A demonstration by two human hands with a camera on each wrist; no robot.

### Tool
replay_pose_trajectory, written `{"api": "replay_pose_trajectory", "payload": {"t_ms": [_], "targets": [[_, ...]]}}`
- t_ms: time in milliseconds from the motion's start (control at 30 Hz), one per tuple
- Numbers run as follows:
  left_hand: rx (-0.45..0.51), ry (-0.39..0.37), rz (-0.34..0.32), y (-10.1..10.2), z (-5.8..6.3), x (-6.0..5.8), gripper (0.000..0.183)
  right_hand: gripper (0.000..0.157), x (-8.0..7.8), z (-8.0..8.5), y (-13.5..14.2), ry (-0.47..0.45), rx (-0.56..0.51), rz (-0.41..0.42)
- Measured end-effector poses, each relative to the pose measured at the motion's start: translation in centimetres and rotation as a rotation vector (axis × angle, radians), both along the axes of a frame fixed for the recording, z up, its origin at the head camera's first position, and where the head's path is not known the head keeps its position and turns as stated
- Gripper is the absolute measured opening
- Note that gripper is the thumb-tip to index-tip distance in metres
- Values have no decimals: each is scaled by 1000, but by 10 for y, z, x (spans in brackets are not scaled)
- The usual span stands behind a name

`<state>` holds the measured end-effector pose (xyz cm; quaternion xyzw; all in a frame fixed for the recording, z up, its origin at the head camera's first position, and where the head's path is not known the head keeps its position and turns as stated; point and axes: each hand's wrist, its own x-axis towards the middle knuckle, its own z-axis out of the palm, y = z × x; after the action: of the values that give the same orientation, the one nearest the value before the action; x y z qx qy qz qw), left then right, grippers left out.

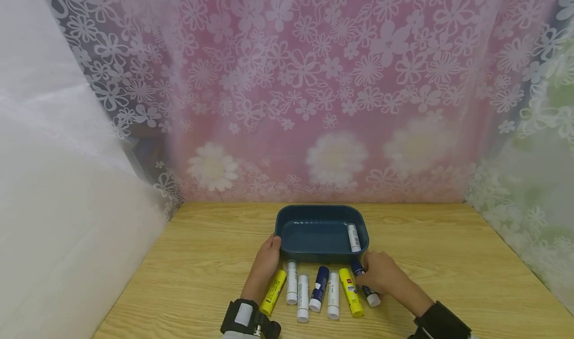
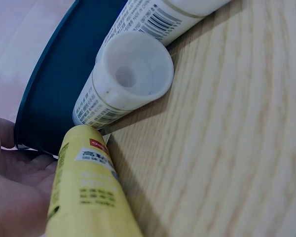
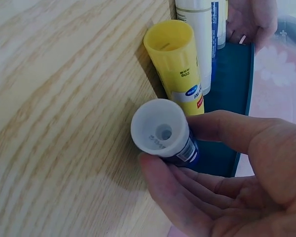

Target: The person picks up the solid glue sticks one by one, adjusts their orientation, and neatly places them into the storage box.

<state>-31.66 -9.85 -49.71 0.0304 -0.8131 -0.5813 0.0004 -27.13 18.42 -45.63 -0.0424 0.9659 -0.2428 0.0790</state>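
Note:
A dark teal rectangular dish [image 1: 320, 255] stands on the table, with a white glue stick [image 1: 354, 238] leaning inside its right end. My left hand [image 1: 267, 255] grips the dish's left front corner, thumb at the rim. At the front right, my right hand [image 1: 384, 275] pinches a dark blue glue stick [image 1: 372, 295] between thumb and fingers; its white hollow base faces the right wrist camera. A yellow glue stick [image 3: 180, 66] lies beside it. Near my left hand, the left wrist view has another yellow glue stick [image 2: 91, 197] and a white one [image 2: 133, 69].
Several glue sticks lie in a row before the dish, among them a blue one [image 1: 319, 286] and a white one [image 1: 334, 295]. Light wood-grain table [image 1: 453, 259] surrounds them. A pink flowered curtain [image 1: 269, 104] hangs behind, and a white sheet [image 1: 67, 179] borders the left.

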Motion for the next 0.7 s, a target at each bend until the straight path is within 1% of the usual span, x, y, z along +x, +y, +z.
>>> {"api": "replay_pose_trajectory", "payload": {"t_ms": [133, 233, 533, 700], "targets": [[7, 7, 10, 0, -2, -1, 52, 23, -1, 1, 0, -33, 6, 3], [15, 17, 5, 0, -3, -1, 52, 22, -1, 3, 1, -47, 1, -6], [3, 16, -6, 0, -2, -1, 52, 20, 2, 10, 4, -60, 17, 2], [-12, 25, -8, -1, -1, 0, 51, 22, 4, 15, 3, -35, 7, 15]]}}
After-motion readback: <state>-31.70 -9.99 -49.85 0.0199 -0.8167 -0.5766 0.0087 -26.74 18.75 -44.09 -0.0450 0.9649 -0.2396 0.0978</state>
